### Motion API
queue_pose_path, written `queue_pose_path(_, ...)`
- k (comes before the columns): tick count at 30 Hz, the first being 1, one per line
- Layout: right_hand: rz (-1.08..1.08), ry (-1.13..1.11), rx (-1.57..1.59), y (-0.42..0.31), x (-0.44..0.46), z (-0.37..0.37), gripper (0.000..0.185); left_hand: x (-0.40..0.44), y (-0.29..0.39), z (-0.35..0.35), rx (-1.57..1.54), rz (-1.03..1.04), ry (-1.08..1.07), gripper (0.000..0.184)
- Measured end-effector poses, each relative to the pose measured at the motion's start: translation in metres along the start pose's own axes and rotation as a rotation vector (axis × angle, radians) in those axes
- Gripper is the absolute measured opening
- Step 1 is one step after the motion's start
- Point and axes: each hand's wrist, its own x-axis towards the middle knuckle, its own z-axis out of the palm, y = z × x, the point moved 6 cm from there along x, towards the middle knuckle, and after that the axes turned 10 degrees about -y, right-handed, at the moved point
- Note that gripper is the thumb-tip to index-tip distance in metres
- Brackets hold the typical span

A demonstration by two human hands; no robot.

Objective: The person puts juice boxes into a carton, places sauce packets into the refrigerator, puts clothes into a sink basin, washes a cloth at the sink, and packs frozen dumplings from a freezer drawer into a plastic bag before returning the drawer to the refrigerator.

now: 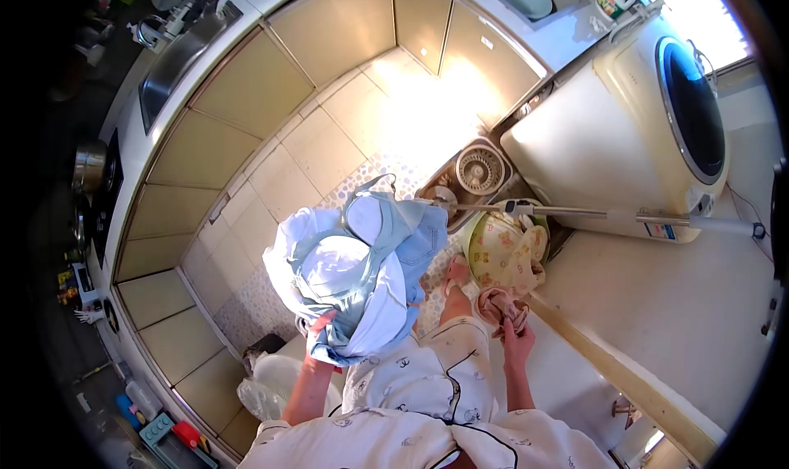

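My left hand (pixel 322 328) is closed on the near edge of a large bundle of laundry (pixel 353 264), held up in front of my legs. Light blue and white fabric makes up the bundle, with a pale blue bra (pixel 339 264) on top and denim-like cloth at its right side. In my right hand (pixel 518 343) is a crumpled dusty-pink cloth (pixel 503 309); its kind I cannot make out. Just beyond that hand, a green-rimmed basin (pixel 472 251) on the floor holds a yellow patterned cloth (pixel 514 247).
A mop bucket (pixel 460 198) with a spin basket stands ahead, and a mop handle (pixel 608 215) crosses above the basin. The washing machine (pixel 608 124) is at right. Cabinets (pixel 246 83) curve along the left, below a counter with a sink (pixel 185 66). A plastic bag (pixel 259 399) lies at lower left.
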Motion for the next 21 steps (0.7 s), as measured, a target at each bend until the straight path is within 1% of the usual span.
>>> queue_pose_path(1, 0.001, -0.02, 0.01, -0.008, -0.001, 0.003, 0.01, 0.003, 0.0, -0.008, -0.03, 0.009, -0.002, 0.038)
queue_pose_path(2, -0.003, -0.041, 0.021, -0.021, -0.003, 0.006, 0.01, 0.004, -0.004, -0.058, -0.04, 0.003, 0.046, 0.038)
queue_pose_path(3, -0.012, -0.061, 0.037, -0.031, 0.001, 0.01, 0.01, 0.007, 0.0, -0.061, -0.013, 0.036, 0.062, 0.038)
queue_pose_path(4, -0.101, -0.049, -0.024, -0.02, 0.014, 0.003, 0.01, 0.009, 0.004, -0.064, 0.014, 0.069, 0.079, 0.038)
queue_pose_path(5, -0.111, -0.077, -0.03, -0.016, 0.029, 0.003, 0.011, -0.002, 0.006, -0.022, 0.076, 0.139, 0.069, 0.039)
queue_pose_path(7, -0.118, -0.129, -0.051, -0.011, 0.053, -0.003, 0.012, -0.013, -0.006, 0.03, 0.04, 0.096, -0.064, 0.041)
queue_pose_path(8, -0.1, -0.123, -0.091, -0.013, 0.064, -0.001, 0.014, -0.016, -0.004, 0.047, 0.078, 0.178, -0.087, 0.042)
queue_pose_path(9, -0.143, -0.151, -0.076, -0.026, 0.071, 0.005, 0.014, -0.019, 0.0, 0.057, 0.112, 0.26, -0.106, 0.042)
queue_pose_path(10, -0.175, -0.183, -0.063, -0.043, 0.079, 0.013, 0.015, -0.018, 0.003, 0.061, 0.127, 0.27, -0.11, 0.045)
queue_pose_path(11, -0.203, -0.212, -0.052, -0.058, 0.08, 0.021, 0.016, -0.019, 0.008, 0.053, 0.169, 0.296, -0.02, 0.047)
queue_pose_path(13, -0.197, -0.207, 0.033, -0.084, 0.083, 0.034, 0.015, -0.019, 0.025, 0.072, 0.227, 0.423, -0.021, 0.049)
queue_pose_path(14, -0.198, -0.204, 0.074, -0.089, 0.084, 0.037, 0.016, -0.012, 0.035, 0.038, 0.247, 0.487, 0.046, 0.05)
queue_pose_path(15, -0.186, -0.201, 0.086, -0.099, 0.086, 0.043, 0.017, -0.01, 0.045, 0.05, 0.228, 0.48, 0.03, 0.054)
queue_pose_path(17, -0.16, -0.2, 0.109, -0.113, 0.094, 0.058, 0.018, -0.004, 0.066, 0.088, 0.243, 0.572, -0.028, 0.057)
queue_pose_path(18, -0.142, -0.159, 0.131, -0.122, 0.099, 0.064, 0.018, 0.005, 0.081, 0.099, 0.223, 0.585, -0.107, 0.059)
queue_pose_path(19, -0.122, -0.121, 0.155, -0.131, 0.106, 0.072, 0.019, 0.009, 0.091, 0.126, 0.218, 0.575, -0.16, 0.058)
queue_pose_path(20, -0.098, -0.087, 0.178, -0.139, 0.113, 0.081, 0.02, 0.019, 0.107, 0.128, 0.207, 0.593, -0.175, 0.058)
queue_pose_path(21, -0.126, -0.109, 0.207, -0.148, 0.124, 0.08, 0.021, 0.023, 0.11, 0.136, 0.197, 0.623, -0.183, 0.057)
